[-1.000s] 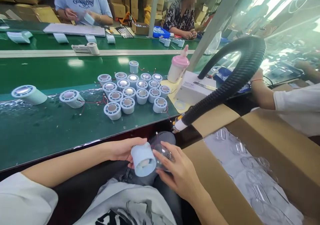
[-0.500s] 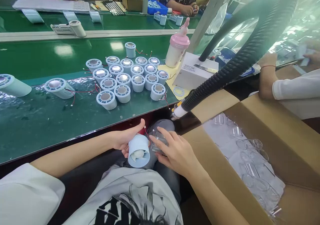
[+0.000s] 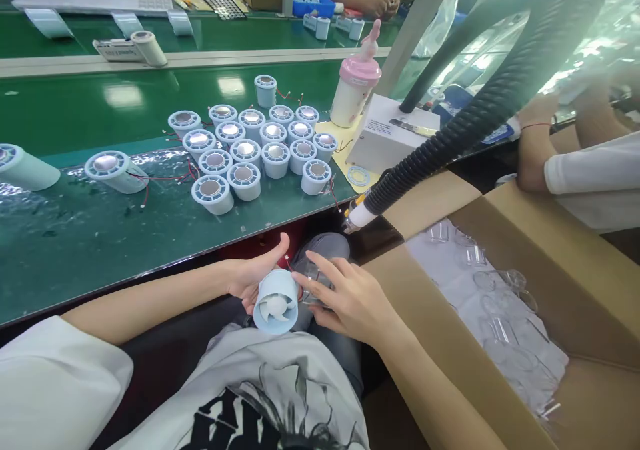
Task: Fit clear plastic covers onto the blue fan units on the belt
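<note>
In the head view my left hand [image 3: 251,278] is wrapped round a light-blue cylindrical fan housing [image 3: 278,283], thumb raised. The housing's open end faces me, with white fan blades [image 3: 275,307] inside it. A thin red wire with a small white connector [image 3: 287,259] rises behind it. Just to the right, my right hand [image 3: 353,295] grips a clear plastic cup-like piece [image 3: 316,283], partly hidden by the fingers. Its index fingertip lies at the housing's right edge; whether it touches, I cannot tell. Both things are above my lap.
Several similar housings [image 3: 244,182] with wires stand on the green bench [image 3: 100,237]. A pink-capped bottle [image 3: 356,80], a white box [image 3: 387,137] and a black ribbed hose [image 3: 425,153] are beyond. An open carton [image 3: 430,317] with clear pieces lies right. Co-workers' hands [image 3: 383,5] show around.
The fan blades show more fully and at a different angle. My right hand with the clear piece has come slightly closer to the housing. The view has shifted a little.
</note>
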Tool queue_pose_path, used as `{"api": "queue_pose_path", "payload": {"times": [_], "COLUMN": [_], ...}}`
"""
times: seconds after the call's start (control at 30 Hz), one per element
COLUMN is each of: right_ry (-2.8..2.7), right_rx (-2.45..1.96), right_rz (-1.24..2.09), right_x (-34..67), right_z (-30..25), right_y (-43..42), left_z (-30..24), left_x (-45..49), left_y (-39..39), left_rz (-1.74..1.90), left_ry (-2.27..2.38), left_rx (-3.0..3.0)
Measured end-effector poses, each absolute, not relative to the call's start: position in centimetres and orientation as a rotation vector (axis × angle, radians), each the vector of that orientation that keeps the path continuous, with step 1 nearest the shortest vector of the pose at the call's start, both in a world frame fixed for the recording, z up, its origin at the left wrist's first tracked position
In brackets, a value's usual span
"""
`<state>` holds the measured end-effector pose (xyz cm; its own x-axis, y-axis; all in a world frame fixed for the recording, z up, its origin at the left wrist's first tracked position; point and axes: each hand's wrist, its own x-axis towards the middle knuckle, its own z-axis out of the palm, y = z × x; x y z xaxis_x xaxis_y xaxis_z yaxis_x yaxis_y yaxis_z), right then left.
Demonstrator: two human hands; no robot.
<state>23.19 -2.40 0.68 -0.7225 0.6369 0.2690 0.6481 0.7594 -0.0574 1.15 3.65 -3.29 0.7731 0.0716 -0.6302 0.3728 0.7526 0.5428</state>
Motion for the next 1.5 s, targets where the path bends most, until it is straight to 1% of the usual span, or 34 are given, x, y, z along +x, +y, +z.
{"api": "queue_pose_path", "payload": {"times": [0.07, 0.2, 0.33, 0.43, 0.5, 0.6, 0.73, 0.9, 1.0, 1.1, 1.33, 1.43, 1.5], "right_ry": [-2.715, -2.794, -2.833, -2.699, -2.498, -2.128, -1.792, -1.678, -1.530, -1.361, -0.929, -1.073, -1.361], "right_rx": [-1.032, -1.069, -1.129, -1.130, -1.160, -1.245, -1.369, -1.427, -1.453, -1.466, -1.317, -1.140, -1.094], "right_rz": [-0.031, 0.084, 0.382, 0.757, 0.996, 1.220, 1.235, 1.165, 1.165, 1.250, 1.602, 1.581, 1.408], "right_x": [22.9, 22.5, 22.8, 23.3, 23.4, 23.2, 22.4, 22.0, 22.3, 22.8, 24.0, 24.6, 24.9], "right_z": [0.8, 1.1, 1.0, 0.7, 0.5, 0.4, 0.7, 0.9, 0.8, 0.8, 0.6, 0.0, -0.8], "right_y": [-2.1, -1.6, -1.0, -1.1, -1.5, -2.2, -3.0, -3.4, -3.2, -2.7, -1.7, -1.8, -2.2], "left_z": [-3.2, -2.1, 0.1, 2.0, 2.7, 2.6, 1.2, -0.7, -1.7, -2.3, -1.8, -1.4, -1.4], "left_x": [1.2, 1.1, 1.1, 0.8, 0.6, 0.4, 0.5, 0.8, 0.9, 1.2, 1.9, 2.0, 2.0], "left_y": [3.8, 3.9, 3.8, 3.6, 3.5, 3.1, 2.7, 2.5, 2.5, 2.7, 2.6, 2.3, 2.1], "left_rz": [-0.273, -0.325, -0.322, -0.164, -0.009, 0.214, 0.366, 0.500, 0.571, 0.580, 0.500, 0.506, 0.522], "left_ry": [0.694, 0.656, 0.637, 0.747, 0.815, 0.870, 0.888, 0.902, 0.872, 0.797, 0.676, 0.705, 0.726], "left_rx": [0.714, 0.902, 1.136, 1.387, 1.586, 1.783, 1.838, 1.798, 1.881, 1.888, 1.524, 1.372, 1.277]}}
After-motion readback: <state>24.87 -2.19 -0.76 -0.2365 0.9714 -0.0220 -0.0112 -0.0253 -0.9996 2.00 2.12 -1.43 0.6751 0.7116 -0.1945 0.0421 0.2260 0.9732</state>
